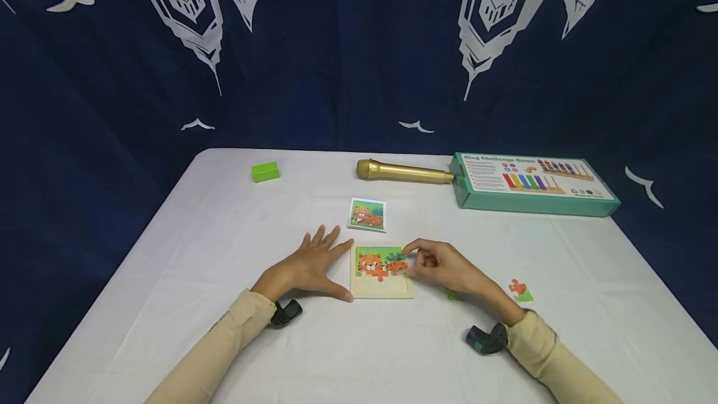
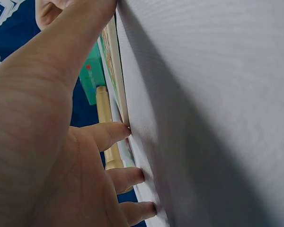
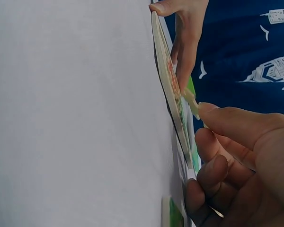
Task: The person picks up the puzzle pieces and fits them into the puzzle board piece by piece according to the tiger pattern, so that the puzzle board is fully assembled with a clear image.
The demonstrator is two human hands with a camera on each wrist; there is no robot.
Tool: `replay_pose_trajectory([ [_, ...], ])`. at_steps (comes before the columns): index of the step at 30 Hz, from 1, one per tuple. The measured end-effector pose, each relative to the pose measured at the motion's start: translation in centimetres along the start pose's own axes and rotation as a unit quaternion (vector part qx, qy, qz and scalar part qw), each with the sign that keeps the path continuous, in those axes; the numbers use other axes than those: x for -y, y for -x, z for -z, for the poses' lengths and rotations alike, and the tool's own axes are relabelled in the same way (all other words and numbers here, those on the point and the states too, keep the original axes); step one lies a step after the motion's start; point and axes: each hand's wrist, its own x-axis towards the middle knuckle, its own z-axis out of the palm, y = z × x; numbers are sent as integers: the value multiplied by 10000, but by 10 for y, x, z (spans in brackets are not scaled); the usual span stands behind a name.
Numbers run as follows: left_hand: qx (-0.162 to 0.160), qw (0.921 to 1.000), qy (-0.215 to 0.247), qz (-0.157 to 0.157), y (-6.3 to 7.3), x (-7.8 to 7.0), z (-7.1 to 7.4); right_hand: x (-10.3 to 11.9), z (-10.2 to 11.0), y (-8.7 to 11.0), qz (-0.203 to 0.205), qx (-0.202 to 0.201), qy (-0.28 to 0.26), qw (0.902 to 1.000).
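A wooden puzzle board lies flat on the table, its upper part filled with a tiger picture. My left hand is spread along the board's left side, thumb and forefinger at its corners. From the right, my right hand pinches a puzzle piece between thumb and fingers, tilted over the board. That piece overlaps the tiger's orange body in the head view. Just beyond the board lies a small picture card with the same tiger. A loose orange and green puzzle piece lies right of my right forearm.
Another green piece shows partly under my right wrist. Toward the back stand a green block, a gold microphone and a teal game box. A dark blue patterned curtain hangs behind the white table.
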Motion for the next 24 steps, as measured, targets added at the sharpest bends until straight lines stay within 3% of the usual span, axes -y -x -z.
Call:
replay_pose_trajectory([
  [5, 1, 10000, 5, 1, 0, 0, 0, 2, -3, -1, -159, -11, -56, 9999],
  [11, 4, 10000, 11, -9, 1, 0, 0, 3, -5, -1, -65, -64, -12, 10000],
  [24, -4, 10000, 27, -18, 1, 0, 0, 6, -11, -1, 25, -257, 652, 9975],
])
